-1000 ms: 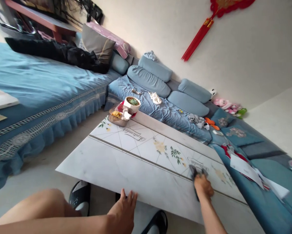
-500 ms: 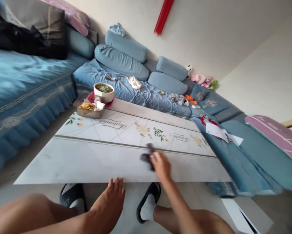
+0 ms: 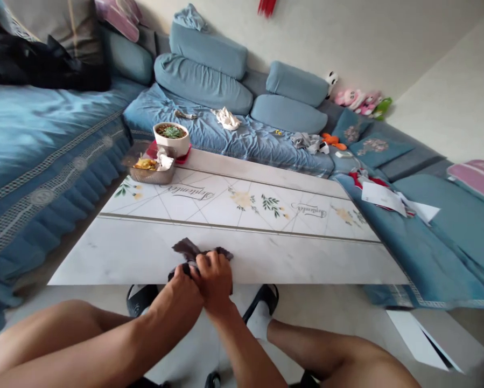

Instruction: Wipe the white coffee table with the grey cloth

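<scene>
A dark grey cloth (image 3: pixel 193 251) lies bunched at the near edge of the low white table (image 3: pixel 290 253) with a floral pattern. My right hand (image 3: pixel 215 281) is closed on the cloth's near part. My left hand (image 3: pixel 180 293) sits against the right hand at the table edge, its fingers curled on the same cloth. Both forearms reach in from below, over my bare knees.
A white bowl with a green plant (image 3: pixel 171 137) and a glass tray of scraps (image 3: pixel 149 169) stand at the table's far left corner. Blue sofa cushions (image 3: pixel 203 86) wrap the far and right sides, a blue bed (image 3: pixel 35 140) the left. Papers (image 3: pixel 383 197) lie on the right seat.
My right hand has dragged the cloth from the table's right side to the near edge at the middle. My left hand has come up from the edge and closed on the cloth too.
</scene>
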Available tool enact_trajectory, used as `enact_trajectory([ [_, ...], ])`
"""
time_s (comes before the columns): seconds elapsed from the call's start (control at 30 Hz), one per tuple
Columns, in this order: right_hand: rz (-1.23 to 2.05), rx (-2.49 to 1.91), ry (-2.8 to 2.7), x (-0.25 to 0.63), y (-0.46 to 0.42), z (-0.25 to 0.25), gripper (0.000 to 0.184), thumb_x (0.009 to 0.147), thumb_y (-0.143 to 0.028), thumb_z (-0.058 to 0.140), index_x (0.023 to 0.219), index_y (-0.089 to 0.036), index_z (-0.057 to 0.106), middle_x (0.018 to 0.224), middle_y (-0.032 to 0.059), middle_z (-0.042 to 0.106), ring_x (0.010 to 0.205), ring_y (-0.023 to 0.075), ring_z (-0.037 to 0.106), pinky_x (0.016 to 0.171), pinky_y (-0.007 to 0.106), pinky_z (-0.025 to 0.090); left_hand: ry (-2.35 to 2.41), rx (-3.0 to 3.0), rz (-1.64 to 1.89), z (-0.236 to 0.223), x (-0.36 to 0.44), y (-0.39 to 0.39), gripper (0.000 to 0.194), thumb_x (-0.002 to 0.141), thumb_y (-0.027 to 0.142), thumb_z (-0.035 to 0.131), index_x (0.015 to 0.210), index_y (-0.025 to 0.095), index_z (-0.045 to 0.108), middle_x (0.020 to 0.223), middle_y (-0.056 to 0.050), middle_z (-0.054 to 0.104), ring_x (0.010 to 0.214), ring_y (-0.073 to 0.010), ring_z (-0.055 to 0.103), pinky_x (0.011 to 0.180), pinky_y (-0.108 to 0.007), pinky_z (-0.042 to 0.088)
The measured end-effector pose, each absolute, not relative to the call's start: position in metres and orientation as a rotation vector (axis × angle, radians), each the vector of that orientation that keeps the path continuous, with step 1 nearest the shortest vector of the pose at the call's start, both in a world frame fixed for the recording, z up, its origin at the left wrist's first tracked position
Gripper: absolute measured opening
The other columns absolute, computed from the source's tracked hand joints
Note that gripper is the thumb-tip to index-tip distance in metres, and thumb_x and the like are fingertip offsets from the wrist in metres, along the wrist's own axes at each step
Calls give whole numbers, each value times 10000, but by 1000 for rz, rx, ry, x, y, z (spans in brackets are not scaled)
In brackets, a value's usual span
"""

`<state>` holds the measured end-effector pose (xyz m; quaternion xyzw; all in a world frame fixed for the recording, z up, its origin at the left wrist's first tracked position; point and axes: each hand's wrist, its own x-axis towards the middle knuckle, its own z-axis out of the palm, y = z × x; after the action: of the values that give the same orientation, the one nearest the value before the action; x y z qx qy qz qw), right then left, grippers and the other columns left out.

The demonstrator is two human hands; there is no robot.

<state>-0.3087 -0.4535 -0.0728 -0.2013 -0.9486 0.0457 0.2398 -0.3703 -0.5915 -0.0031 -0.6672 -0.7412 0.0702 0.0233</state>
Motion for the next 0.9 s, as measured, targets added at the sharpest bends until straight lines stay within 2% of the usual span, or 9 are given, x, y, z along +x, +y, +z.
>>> enact_trajectory([
  [0.07, 154, -564, -2593, -285, -434, -71, 372, 1154, -594, 519, 1152, -296, 742, 1122, 67, 722, 982, 262, 614, 876, 405, 480, -2339, -2084, 275, 14, -384, -587, 205, 943, 95, 716, 1024, 126, 902, 964, -161, 848, 985, -317, 769, 1132, -544, 490],
  [0.17, 109, -903, -2547, -199, -359, -56, 502, 1182, -597, 397, 1154, -257, 766, 1143, 101, 748, 1090, 275, 662, 996, 405, 503, -2360, -2015, 287, 28, -403, -589, 172, 951, 115, 746, 1057, 105, 881, 1079, -194, 834, 1094, -330, 735, 1137, -516, 479],
  [0.3, -96, -1550, -2286, -112, -251, -20, 569, 1136, -552, 388, 1140, -124, 762, 1054, 247, 722, 966, 390, 665, 839, 492, 505, -2412, -1955, 222, 17, -414, -601, 251, 933, 157, 786, 1154, 67, 864, 1243, -255, 806, 1155, -357, 724, 1145, -528, 466],
  [0.4, -158, -1834, -2117, -141, -221, -7, 456, 1092, -416, 493, 1197, -65, 764, 1023, 296, 697, 959, 433, 669, 798, 507, 504, -2365, -1942, 135, -4, -402, -603, 374, 924, 210, 795, 1270, 80, 854, 1382, -278, 770, 1259, -392, 710, 1195, -574, 435],
  [0.5, -61, -1619, -2275, -243, -251, -15, 376, 1091, -332, 556, 1265, -64, 754, 1159, 296, 703, 1096, 428, 674, 930, 540, 542, -2208, -1967, 88, -21, -382, -601, 447, 920, 270, 789, 1328, 97, 847, 1413, -271, 767, 1320, -414, 696, 1217, -597, 427],
  [0.6, 142, -993, -2611, -345, -324, -28, 297, 1116, -331, 610, 1321, -184, 767, 1365, 171, 721, 1304, 330, 634, 1181, 479, 506, -2077, -1989, 84, -22, -370, -599, 464, 954, 286, 746, 1350, 61, 832, 1411, -292, 761, 1318, -423, 702, 1204, -608, 438],
  [0.67, 268, -597, -2737, -375, -369, -35, 349, 1143, -342, 592, 1442, -229, 731, 1546, 100, 666, 1490, 258, 544, 1311, 402, 430, -2088, -2016, 98, -14, -369, -599, 471, 971, 275, 725, 1369, 40, 816, 1418, -302, 753, 1328, -424, 697, 1218, -616, 422],
  [0.8, 426, -291, -2743, -322, -373, -43, 471, 1198, -370, 428, 1578, -218, 661, 1695, 82, 561, 1644, 248, 419, 1379, 436, 385, -2222, -2015, 135, 1, -370, -601, 518, 990, 256, 687, 1443, 17, 764, 1457, -311, 729, 1374, -430, 665, 1257, -632, 376],
  [0.9, 313, -671, -2741, -258, -290, -39, 581, 1176, -456, 374, 1618, -171, 622, 1714, 139, 529, 1615, 296, 459, 1349, 463, 418, -2241, -1985, 95, 1, -366, -605, 537, 989, 281, 673, 1449, 21, 766, 1478, -313, 715, 1397, -462, 647, 1263, -675, 354],
])
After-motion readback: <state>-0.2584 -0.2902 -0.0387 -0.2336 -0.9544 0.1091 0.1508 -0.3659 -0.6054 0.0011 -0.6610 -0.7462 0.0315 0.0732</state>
